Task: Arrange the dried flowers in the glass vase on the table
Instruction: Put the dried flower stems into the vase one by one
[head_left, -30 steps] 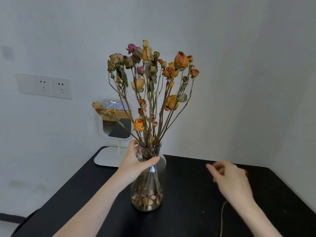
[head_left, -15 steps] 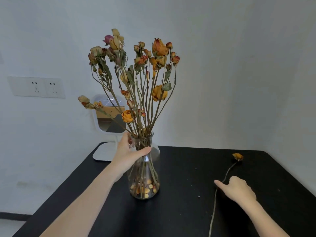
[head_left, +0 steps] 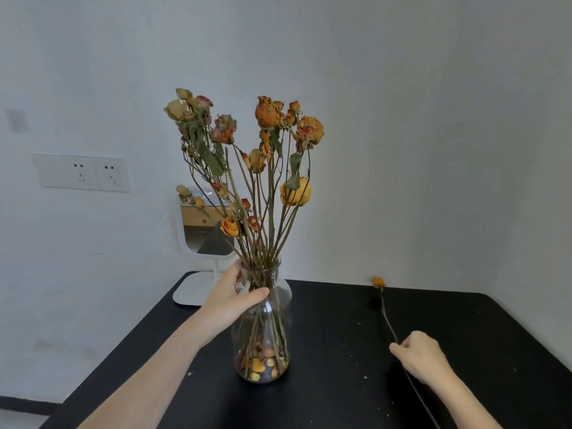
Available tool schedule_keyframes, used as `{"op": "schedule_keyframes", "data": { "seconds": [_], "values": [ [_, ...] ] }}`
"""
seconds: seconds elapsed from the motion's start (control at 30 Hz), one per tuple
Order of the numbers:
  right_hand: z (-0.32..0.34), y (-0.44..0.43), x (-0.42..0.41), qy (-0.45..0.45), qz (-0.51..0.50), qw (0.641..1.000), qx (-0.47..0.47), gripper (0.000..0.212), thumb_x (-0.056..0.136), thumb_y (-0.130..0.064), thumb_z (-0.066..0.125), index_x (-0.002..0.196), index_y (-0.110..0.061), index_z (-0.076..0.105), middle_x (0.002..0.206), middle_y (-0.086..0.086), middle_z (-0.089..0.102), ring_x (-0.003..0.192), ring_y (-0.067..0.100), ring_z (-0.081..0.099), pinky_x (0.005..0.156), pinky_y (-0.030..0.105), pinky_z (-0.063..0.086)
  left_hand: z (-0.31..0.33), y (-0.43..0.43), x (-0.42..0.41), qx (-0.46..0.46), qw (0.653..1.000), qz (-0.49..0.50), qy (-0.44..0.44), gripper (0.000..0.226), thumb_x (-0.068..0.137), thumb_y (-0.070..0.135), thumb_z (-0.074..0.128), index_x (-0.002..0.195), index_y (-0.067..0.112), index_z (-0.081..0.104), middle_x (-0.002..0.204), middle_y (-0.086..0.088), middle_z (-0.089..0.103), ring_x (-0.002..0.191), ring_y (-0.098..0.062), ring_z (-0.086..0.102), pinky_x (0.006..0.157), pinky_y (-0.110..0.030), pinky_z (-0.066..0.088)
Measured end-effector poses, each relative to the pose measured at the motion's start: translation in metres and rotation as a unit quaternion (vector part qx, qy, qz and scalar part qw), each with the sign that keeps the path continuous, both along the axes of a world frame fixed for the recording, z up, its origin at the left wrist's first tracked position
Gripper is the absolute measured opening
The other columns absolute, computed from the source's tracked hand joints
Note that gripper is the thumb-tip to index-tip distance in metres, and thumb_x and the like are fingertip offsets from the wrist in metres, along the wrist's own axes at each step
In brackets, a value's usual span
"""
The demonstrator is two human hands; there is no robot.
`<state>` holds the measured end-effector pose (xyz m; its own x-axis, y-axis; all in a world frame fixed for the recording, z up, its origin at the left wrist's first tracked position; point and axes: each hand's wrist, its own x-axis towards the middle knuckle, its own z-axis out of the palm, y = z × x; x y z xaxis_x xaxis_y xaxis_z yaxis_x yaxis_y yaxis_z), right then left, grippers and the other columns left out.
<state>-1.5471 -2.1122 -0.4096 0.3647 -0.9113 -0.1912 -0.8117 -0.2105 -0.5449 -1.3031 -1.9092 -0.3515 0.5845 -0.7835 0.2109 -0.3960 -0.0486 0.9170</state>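
Observation:
A clear glass vase stands on the black table, full of dried roses in orange, yellow and pink, with loose petals at its bottom. My left hand grips the vase's neck, thumb across the front. One loose dried flower lies on the table to the right, its orange head toward the wall. My right hand pinches that flower's thin stem about halfway along, fingers curled around it.
A small white stand mirror sits at the table's back left corner behind the vase. A white wall socket plate is on the left wall. Walls close off the back and right of the table.
My right hand drew back from near the flower's head along the stem and closed on it midway. My left hand has stayed on the vase's neck.

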Motion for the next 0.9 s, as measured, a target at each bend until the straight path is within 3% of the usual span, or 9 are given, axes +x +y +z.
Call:
{"op": "schedule_keyframes", "data": {
  "seconds": [0.2, 0.4, 0.5, 0.6, 0.73, 0.9],
  "values": [
    [0.047, 0.016, 0.007, -0.186, 0.067, 0.975, -0.104, 0.007, 0.090, -0.024, 0.057, 0.087, -0.019, 0.053, 0.079, -0.001, 0.060, 0.072, 0.010, 0.059, 0.056, 0.018, 0.040, 0.003, 0.000, -0.001, 0.004, 1.000, 0.001, -0.015, 0.040, 0.081, 0.022, 0.067, 0.101, 0.048, 0.044, 0.106, 0.025, 0.055, 0.104, 0.002, 0.051, 0.081, -0.019, 0.039],
    [0.112, 0.042, 0.015, -0.355, 0.116, 0.915, -0.154, 0.006, 0.092, -0.020, 0.050, 0.088, -0.019, 0.054, 0.069, 0.003, 0.056, 0.062, 0.013, 0.053, 0.056, 0.021, 0.037, 0.005, 0.000, -0.003, 0.015, 0.999, 0.012, -0.031, 0.042, 0.080, 0.027, 0.068, 0.104, 0.048, 0.040, 0.108, 0.024, 0.052, 0.108, -0.008, 0.051, 0.099, -0.035, 0.040],
    [0.128, 0.052, 0.016, -0.426, 0.121, 0.883, -0.157, 0.009, 0.093, -0.018, 0.048, 0.086, -0.016, 0.052, 0.062, 0.003, 0.052, 0.053, 0.010, 0.045, 0.052, 0.022, 0.034, 0.006, 0.003, -0.005, 0.008, 0.999, 0.010, -0.043, 0.040, 0.077, 0.034, 0.071, 0.099, 0.051, 0.042, 0.106, 0.029, 0.050, 0.101, 0.007, 0.047, 0.090, -0.021, 0.036],
    [0.133, 0.058, 0.017, -0.456, 0.118, 0.865, -0.171, 0.010, 0.093, -0.017, 0.046, 0.085, -0.014, 0.052, 0.061, 0.003, 0.051, 0.051, 0.010, 0.043, 0.050, 0.023, 0.034, 0.008, 0.004, -0.008, -0.010, 0.998, 0.031, -0.057, 0.043, 0.071, 0.040, 0.075, 0.099, 0.048, 0.044, 0.104, 0.029, 0.051, 0.096, 0.013, 0.044, 0.081, -0.014, 0.032],
    [0.130, 0.059, 0.018, -0.467, 0.108, 0.860, -0.176, 0.013, 0.093, -0.015, 0.045, 0.081, -0.016, 0.050, 0.063, 0.005, 0.050, 0.054, 0.012, 0.043, 0.052, 0.023, 0.033, 0.008, -0.002, -0.015, -0.027, 0.993, 0.080, -0.080, 0.063, 0.064, 0.045, 0.079, 0.116, 0.027, 0.048, 0.115, 0.011, 0.055, 0.110, -0.007, 0.049, 0.095, -0.029, 0.038],
    [0.124, 0.056, 0.010, -0.486, 0.087, 0.851, -0.177, 0.016, 0.093, -0.016, 0.044, 0.077, -0.020, 0.048, 0.062, 0.004, 0.048, 0.054, 0.014, 0.042, 0.053, 0.027, 0.034, 0.010, 0.004, -0.014, -0.012, 0.999, -0.015, 0.038, 0.057, 0.079, 0.035, 0.069, 0.128, 0.026, 0.042, 0.129, 0.010, 0.052, 0.122, -0.011, 0.045, 0.109, -0.037, 0.030]
  ]
}}
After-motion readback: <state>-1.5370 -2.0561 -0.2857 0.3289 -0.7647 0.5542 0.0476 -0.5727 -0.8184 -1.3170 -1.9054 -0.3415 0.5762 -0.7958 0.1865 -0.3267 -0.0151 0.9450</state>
